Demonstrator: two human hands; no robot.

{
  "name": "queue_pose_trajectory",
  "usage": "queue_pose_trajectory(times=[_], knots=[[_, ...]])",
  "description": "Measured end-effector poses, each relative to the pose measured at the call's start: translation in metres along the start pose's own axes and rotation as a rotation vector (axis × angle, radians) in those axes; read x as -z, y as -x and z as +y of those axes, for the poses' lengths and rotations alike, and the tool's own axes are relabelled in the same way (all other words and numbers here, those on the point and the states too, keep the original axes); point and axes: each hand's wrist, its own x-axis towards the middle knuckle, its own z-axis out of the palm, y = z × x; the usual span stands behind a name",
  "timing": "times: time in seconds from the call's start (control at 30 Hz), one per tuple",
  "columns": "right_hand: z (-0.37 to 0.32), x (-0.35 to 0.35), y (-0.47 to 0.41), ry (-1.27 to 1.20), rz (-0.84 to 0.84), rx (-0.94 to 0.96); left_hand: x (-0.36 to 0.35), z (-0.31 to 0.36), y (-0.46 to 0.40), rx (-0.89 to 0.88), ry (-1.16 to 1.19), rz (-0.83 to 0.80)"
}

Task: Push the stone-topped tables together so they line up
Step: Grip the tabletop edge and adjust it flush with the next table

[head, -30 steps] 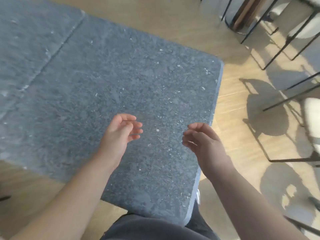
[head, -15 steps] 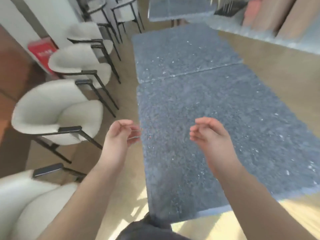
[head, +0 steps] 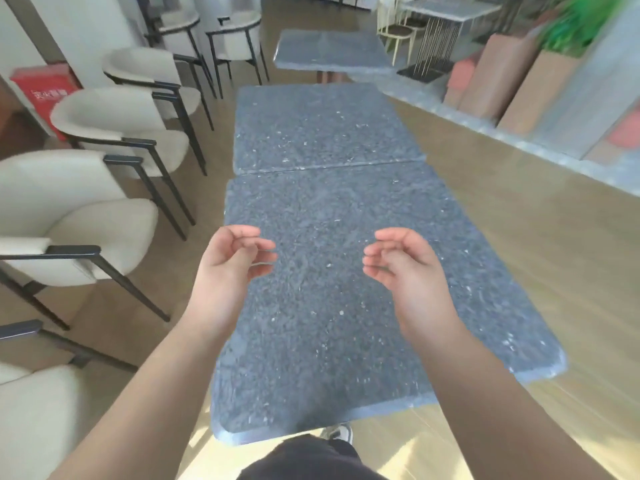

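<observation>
Both hands, left hand (head: 231, 268) and right hand (head: 407, 268), float above the near table (head: 332, 341), fingers loosely curled, gripping nothing. Its far edge butts against the second table (head: 322, 129), edges roughly lined up.

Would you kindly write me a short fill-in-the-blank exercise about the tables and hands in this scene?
1. The near table and the far table meet at a thin ____ running across.
2. The left hand and right hand hold ____.
3. The cream chairs stand to the ____ of the tables.
4. The third table stands ____ from the joined pair.

Missing words: seam; nothing; left; apart
</observation>
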Motion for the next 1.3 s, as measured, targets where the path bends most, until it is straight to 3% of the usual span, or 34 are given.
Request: queue_pose_trajectory(times=[0.33, 0.6, 0.93, 1.3], knots=[[-0.007, 0.155, -0.085, 0.005, 0.108, 0.039, -0.192, -0.056, -0.026, 0.045, 0.017, -0.154], [-0.049, 0.271, -0.184, 0.042, 0.067, 0.009, -0.33, -0.07, -0.064, 0.097, 0.003, -0.049], [-0.095, 0.413, -0.254, -0.023, 0.068, -0.004, -0.49, -0.054, -0.06, -0.004, -0.033, -0.009], [-0.151, 0.598, -0.329, 0.034, -0.174, -0.03, -0.705, -0.072, -0.01, -0.065, -0.028, 0.182]])
